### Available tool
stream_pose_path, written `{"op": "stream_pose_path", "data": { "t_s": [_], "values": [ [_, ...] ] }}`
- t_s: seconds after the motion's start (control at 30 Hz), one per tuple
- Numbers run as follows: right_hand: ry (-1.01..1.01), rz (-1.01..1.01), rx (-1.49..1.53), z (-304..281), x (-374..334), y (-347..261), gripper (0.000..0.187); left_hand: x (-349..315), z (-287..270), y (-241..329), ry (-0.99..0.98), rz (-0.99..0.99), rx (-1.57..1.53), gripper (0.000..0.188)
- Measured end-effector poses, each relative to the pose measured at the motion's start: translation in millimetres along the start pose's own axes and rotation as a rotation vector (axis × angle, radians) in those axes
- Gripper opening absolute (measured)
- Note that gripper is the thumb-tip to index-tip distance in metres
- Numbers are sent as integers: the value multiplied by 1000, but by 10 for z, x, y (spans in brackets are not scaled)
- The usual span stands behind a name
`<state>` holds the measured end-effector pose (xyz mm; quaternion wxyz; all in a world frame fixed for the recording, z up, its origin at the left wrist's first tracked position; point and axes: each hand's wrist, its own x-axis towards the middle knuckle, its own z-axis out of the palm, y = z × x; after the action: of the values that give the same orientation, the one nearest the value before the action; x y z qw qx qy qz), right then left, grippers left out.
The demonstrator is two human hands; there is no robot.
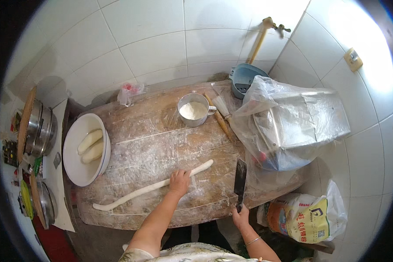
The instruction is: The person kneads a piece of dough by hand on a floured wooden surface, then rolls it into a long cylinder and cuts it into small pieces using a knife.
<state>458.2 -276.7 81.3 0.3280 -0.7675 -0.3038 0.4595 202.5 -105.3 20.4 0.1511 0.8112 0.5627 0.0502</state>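
Observation:
A long thin rope of pale dough [137, 192] lies slantwise on the floured wooden board [161, 144], its far end up to the right. My left hand [180, 182] rests over it toward that end, fingers curled around the dough. At the board's front right edge, my right hand [240, 216] is closed on the handle of a dark-bladed cleaver [239, 178]. The blade points away from me and stands apart from the rope. Thick dough pieces [90, 140] sit inside a large white bowl [70, 168] at the left.
Toward the back stand a metal mug [189, 123] of flour and a rolling pin [219, 118]. A plastic-covered metal box [299, 122] fills the right side, near a blue-grey dipper [239, 78]. A flour sack [303, 218] is low right; pots [43, 131] stand far left.

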Motion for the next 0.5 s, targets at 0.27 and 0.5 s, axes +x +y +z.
{"op": "stream_pose_path", "data": {
  "t_s": [0.27, 0.5],
  "values": [
    [30, -171, 29, 427, 339, -472, 22, 1, -10, -168, 8, 98, -89, 41],
    [9, -170, -113, 334, 295, -351, 21, 131, -25, -171, -21, 118, -95, 43]
  ]
}}
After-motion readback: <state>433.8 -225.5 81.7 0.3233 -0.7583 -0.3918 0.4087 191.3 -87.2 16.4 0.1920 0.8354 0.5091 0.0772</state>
